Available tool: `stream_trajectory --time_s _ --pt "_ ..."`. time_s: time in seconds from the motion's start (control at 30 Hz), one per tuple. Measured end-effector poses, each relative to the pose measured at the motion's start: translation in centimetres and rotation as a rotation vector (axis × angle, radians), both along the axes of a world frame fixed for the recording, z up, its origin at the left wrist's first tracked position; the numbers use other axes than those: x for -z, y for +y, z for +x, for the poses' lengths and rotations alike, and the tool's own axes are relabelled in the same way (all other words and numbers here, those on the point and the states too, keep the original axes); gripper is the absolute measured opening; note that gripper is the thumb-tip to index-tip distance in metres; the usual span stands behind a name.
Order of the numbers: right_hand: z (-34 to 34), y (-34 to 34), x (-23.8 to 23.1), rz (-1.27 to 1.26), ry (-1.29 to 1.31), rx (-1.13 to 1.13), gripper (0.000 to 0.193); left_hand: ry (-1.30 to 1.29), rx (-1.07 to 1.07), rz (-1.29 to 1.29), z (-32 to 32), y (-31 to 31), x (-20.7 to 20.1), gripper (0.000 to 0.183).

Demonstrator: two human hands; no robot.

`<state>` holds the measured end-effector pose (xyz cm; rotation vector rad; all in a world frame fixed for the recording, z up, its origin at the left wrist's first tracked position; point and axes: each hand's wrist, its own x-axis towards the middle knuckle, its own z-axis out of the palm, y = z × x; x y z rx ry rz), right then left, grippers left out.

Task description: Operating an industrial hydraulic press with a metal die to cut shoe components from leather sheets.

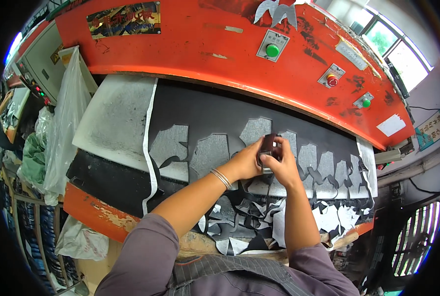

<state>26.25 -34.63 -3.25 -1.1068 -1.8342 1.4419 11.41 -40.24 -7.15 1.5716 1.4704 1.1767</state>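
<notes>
Both my hands grip a small dark cutting die (270,143), a boxy frame with shiny edges, over the middle of a black sheet (205,106). My left hand (247,161), with bangles at the wrist, closes on its left side. My right hand (285,165) wraps its right side, thumb laid across the near part. Much of the die is hidden by my fingers. Around and below my hands, a row of cut-out gaps (209,153) in the sheet shows grey beneath. Curled black strips hang between the gaps.
An orange press beam (180,54) spans the far side, carrying green buttons (272,50) and a red stop button (332,80). Black and white scraps (249,217) pile along the near edge. A pale board (116,113) lies left. Plastic bags (67,128) hang beside a control box (45,64).
</notes>
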Motion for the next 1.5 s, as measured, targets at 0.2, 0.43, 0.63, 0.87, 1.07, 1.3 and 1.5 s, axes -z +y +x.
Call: stream_trajectory --time_s 0.2,0.43,0.63,0.87,1.07,1.3,1.5 --pt "-1.4 -0.5 -3.8 0.042 0.149 0.034 0.071 0.140 0.097 -0.004 0.7 -3.7 0.3 0.038" --pt "-14.6 1.8 -3.1 0.286 -0.588 -0.182 0.077 0.454 0.556 0.107 3.1 -12.9 -1.3 0.039" --pt "-16.9 1.6 0.1 0.527 -0.757 -0.025 0.068 0.341 -0.154 -0.036 -8.7 -7.4 -4.1 0.047" --pt "-11.9 -0.1 5.5 0.402 -0.391 0.219 0.061 0.629 -0.528 -0.045 -13.6 -2.2 -0.3 0.071" --pt "-11.3 -0.6 6.7 0.501 -0.375 0.201 0.062 0.595 -0.407 -0.056 -15.3 -1.0 -0.2 0.071" --pt "-11.3 -1.3 6.5 0.620 -0.389 0.145 0.059 0.441 -0.325 -0.075 -16.5 -1.2 -0.5 0.071" --pt "-11.4 -1.2 6.2 0.664 -0.405 0.138 0.058 0.263 -0.283 -0.181 -15.9 -1.0 -2.6 0.071"
